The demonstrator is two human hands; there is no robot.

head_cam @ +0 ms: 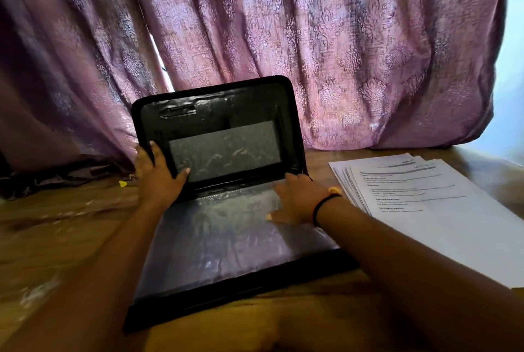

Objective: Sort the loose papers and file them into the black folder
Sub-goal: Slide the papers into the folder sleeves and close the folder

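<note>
The black folder [226, 107] lies open on the wooden table, its lid tilted up toward the curtain. Clear plastic sleeves [226, 238] cover its lower half. My left hand [158, 175] grips the lid's left edge, thumb on the inner clear pocket. My right hand [297, 201] rests flat on the sleeves near the hinge, at the folder's right side, fingers spread. A stack of printed white papers [425, 204] lies fanned on the table to the right of the folder, apart from both hands.
A purple patterned curtain [312, 39] hangs right behind the folder and bunches on the table [56, 238] at the left. A small yellow scrap [122, 183] lies left of the folder. A black band circles my right wrist.
</note>
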